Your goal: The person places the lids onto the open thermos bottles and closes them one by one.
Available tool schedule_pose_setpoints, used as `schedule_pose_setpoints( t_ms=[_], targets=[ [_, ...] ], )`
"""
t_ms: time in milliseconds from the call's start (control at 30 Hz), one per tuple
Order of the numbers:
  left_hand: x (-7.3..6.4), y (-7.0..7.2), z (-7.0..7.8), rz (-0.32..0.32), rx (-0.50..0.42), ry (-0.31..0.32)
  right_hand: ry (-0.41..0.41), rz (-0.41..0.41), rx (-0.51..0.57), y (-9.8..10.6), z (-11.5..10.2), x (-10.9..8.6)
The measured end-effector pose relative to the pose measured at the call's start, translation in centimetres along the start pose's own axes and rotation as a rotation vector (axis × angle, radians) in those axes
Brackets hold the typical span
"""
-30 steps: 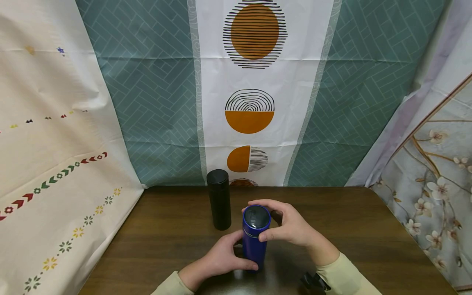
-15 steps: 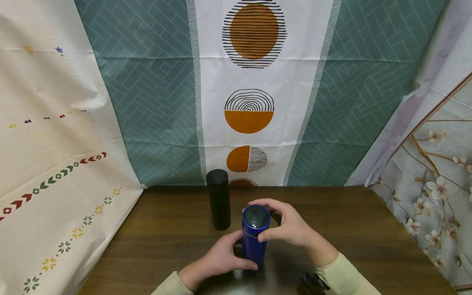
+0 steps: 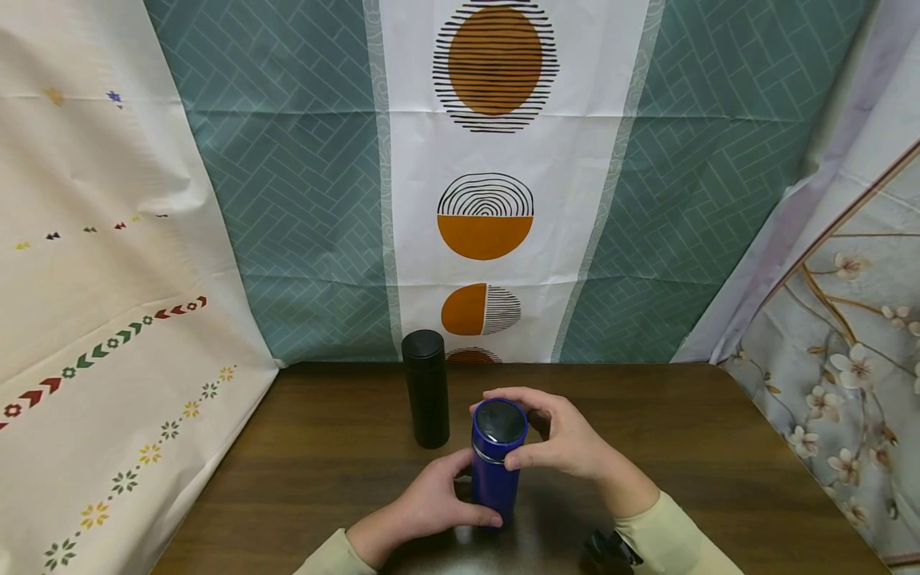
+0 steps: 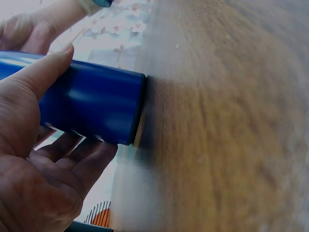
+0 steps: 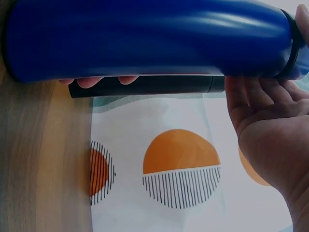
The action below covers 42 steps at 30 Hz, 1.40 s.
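A blue thermos flask (image 3: 494, 487) with a dark, glossy top stands upright near the front middle of the table. My left hand (image 3: 440, 497) grips its body low down, thumb at the front and fingers round the far side. Up at the lid (image 3: 501, 422), my right hand (image 3: 564, 439) holds on with the thumb in front and the fingers behind. In the left wrist view the flask's dark base (image 4: 138, 110) is right at the tabletop. The right wrist view shows the lid end (image 5: 300, 53) between thumb and fingers, and left fingertips peek out beneath the body.
Behind and to the left stands a black thermos flask (image 3: 427, 391), upright. The brown wooden table (image 3: 309, 447) backs onto a green and white patterned cloth (image 3: 309, 200). Cream cloth (image 3: 108, 335) hangs at the left, flowered cloth (image 3: 848, 383) at the right. A small black object (image 3: 611, 551) lies by the right sleeve.
Both hands keep their hold on the blue thermos flask, and it stays in place. Only a very slight shift of the right hand and lid shows.
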<state>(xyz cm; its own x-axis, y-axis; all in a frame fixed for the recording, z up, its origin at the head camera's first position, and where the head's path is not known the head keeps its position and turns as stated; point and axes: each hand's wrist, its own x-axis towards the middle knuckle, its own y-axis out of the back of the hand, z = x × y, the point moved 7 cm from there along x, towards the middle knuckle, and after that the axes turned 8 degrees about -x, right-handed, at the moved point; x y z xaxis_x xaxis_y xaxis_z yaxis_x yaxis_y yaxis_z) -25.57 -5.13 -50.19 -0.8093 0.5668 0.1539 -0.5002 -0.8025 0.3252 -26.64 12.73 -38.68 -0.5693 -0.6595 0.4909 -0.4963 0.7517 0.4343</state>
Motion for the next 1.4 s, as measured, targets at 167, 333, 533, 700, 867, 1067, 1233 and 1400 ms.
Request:
schedule_pose_setpoints(
  t_ms=[167,333,533,700,867,1067,1233,1400],
  targets=[
    [0.0,0.1,-0.2,-0.003,0.010,0.001,-0.010,0.031,-0.039,0.2,0.0,-0.1],
    [0.0,0.1,-0.3,-0.008,0.009,0.001,-0.046,0.084,-0.090,0.3,0.5,-0.3],
    [0.0,0.1,-0.2,-0.008,0.011,-0.006,-0.044,0.093,-0.100,0.2,0.8,-0.4],
    [0.0,0.0,-0.2,-0.009,0.014,-0.010,0.031,0.040,-0.058,-0.2,0.3,-0.2],
    [0.0,0.1,-0.2,-0.013,0.010,0.000,0.125,-0.026,-0.022,-0.6,-0.6,0.0],
    [0.0,0.1,-0.2,-0.003,0.022,-0.004,0.191,-0.059,0.007,-0.7,-1.2,0.2],
    [0.0,0.1,-0.1,0.007,0.026,0.000,0.164,-0.041,0.005,-0.6,-1.0,0.2],
    [0.0,0.0,0.0,0.007,0.017,0.007,0.122,0.014,-0.042,-0.3,-0.6,0.0]
  ],
)
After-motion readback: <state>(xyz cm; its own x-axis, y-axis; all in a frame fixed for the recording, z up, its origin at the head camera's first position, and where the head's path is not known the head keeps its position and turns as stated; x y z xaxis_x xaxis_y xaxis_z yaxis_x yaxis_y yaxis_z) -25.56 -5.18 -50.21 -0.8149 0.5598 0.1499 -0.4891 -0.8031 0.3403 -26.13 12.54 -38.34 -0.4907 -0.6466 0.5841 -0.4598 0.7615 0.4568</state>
